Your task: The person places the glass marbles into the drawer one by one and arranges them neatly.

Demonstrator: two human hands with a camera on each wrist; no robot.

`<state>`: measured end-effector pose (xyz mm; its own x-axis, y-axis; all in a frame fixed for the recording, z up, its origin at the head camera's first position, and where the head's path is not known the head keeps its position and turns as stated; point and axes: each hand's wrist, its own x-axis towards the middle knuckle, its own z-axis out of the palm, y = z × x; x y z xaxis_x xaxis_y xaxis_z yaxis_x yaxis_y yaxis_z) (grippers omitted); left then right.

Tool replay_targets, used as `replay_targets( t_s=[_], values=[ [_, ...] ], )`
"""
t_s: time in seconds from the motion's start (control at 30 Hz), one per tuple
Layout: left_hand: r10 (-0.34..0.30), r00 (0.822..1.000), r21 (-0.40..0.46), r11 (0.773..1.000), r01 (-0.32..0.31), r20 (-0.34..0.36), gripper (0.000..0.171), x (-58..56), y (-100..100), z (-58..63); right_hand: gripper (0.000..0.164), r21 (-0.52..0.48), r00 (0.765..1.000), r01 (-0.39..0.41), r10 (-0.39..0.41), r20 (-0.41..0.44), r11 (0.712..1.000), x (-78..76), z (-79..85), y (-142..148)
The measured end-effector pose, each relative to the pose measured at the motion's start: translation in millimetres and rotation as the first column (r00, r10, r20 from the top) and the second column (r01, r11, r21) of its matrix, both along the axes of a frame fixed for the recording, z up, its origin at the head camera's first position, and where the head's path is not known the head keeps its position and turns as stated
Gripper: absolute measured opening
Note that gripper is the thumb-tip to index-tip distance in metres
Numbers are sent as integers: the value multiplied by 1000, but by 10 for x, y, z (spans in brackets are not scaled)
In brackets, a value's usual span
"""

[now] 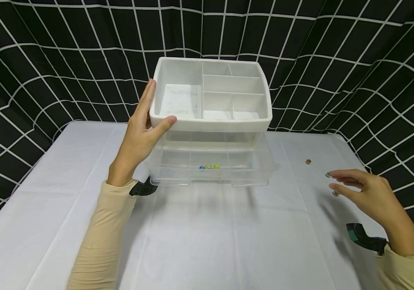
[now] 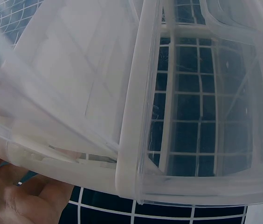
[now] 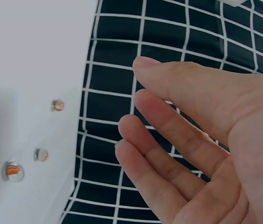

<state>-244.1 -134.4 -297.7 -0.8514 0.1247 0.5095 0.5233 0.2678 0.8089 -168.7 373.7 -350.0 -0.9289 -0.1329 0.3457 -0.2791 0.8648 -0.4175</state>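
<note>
A white desktop organizer (image 1: pixel 210 125) with a divided top tray stands on the table, its clear drawer (image 1: pixel 178 174) pulled out towards me. Inside the drawer lie a blue marble (image 1: pixel 201 166) and two yellow-green marbles (image 1: pixel 212 166). My left hand (image 1: pixel 139 129) holds the organizer's upper left corner, thumb over the front rim and fingers along the side. On the right, my right hand (image 1: pixel 369 193) hovers over the table with thumb and fingers apart, holding nothing. Three brownish glass marbles (image 3: pixel 14 171) lie on the cloth near it; in the head view two are by its fingertips.
A white cloth (image 1: pixel 207 241) covers the table. Behind and beside it hangs a black curtain with a white grid (image 1: pixel 120 36). The top tray's compartments (image 1: pixel 179 100) contain nothing visible. Dark wrist devices (image 1: pixel 364 237) sit on both wrists.
</note>
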Motion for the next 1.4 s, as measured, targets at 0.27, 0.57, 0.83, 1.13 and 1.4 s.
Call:
replay_targets(
  t_s=[0.27, 0.57, 0.83, 1.13, 1.4],
  values=[
    [6, 1000, -2, 1000, -6, 1, 82, 1, -9, -6, 29, 22, 1000, -11, 10, 21, 1000, -54, -139, 29],
    [0, 1000, 2, 1000, 0, -2, 82, 0, -9, -5, 26, 15, 1000, -24, 24, 4, 1000, -108, -273, 96],
    [0, 1000, -1, 1000, 0, -7, 82, 0, -2, -3, 27, 68, 999, -21, 19, 31, 997, -118, -336, 152],
    [1, 1000, -5, 1000, -1, -8, 82, 2, 4, -8, 28, 92, 997, 20, -27, 70, 996, -114, -372, 224],
    [2, 1000, -3, 1000, -2, -12, 81, 0, 7, -8, 29, 117, 990, 57, -71, 125, 992, -118, -414, 284]
  ],
)
